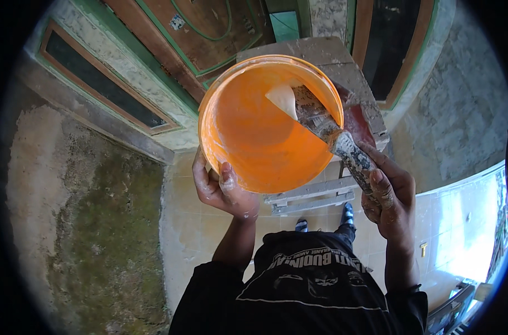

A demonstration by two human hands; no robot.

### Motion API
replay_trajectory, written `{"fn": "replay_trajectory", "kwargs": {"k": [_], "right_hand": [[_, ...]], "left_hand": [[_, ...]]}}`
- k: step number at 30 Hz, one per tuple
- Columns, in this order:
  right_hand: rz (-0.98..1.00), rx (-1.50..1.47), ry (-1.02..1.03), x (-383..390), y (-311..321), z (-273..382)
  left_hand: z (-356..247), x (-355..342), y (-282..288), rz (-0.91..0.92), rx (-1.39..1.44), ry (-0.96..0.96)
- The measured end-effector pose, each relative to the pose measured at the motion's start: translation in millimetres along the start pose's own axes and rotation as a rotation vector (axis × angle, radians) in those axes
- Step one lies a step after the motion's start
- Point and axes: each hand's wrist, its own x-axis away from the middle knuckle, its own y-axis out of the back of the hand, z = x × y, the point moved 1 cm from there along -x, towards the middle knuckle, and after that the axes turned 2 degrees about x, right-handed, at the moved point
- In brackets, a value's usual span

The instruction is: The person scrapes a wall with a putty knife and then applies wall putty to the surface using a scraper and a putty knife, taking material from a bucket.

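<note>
Both hands apart — gripping, fingers curled

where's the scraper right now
In the head view, right of centre: the scraper is in the right hand, its blade over the orange bucket's opening, with the left hand holding the bucket.

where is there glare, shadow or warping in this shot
Head view: bright glare washes out the floor toward the right edge; head view: the grey wall's base bows with the fisheye, corners going black; head view: soft shade inside the orange bucket, below the scraper.
</note>
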Motion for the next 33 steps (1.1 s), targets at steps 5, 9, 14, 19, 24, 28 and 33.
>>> {"fn": "replay_trajectory", "kwargs": {"k": [5, 9, 14, 19, 24, 28, 33], "right_hand": [[0.019, 0.081, 0.109, -16.6, 1.4, 6.7], [0.037, 0.149, 0.168, -37.7, 5.3, 10.0], [0.048, 0.081, 0.112, -52.4, 0.8, 20.4], [0.039, 0.035, 0.092, -58.1, 11.9, 16.0], [0.025, 0.053, 0.123, -54.3, 22.2, 12.3], [0.011, 0.129, 0.142, -49.6, 38.2, 14.3], [0.056, 0.1, 0.096, -44.1, 57.2, 21.1]], "left_hand": [[13.7, -38.3, -4.9, 0.106, 0.057, 0.311], [35.9, -74.9, -20.3, 0.148, 0.124, 0.558], [47.8, -95.7, -23.9, 0.277, 0.037, 0.809], [45.0, -74.5, -20.0, 0.073, -0.094, 0.363], [16.9, 39.6, -12.0, 0.411, -0.112, -0.137], [24.1, 89.6, -52.6, 0.963, -0.314, -0.231], [24.6, 109.1, -103.6, 1.006, -0.605, -0.179]]}}
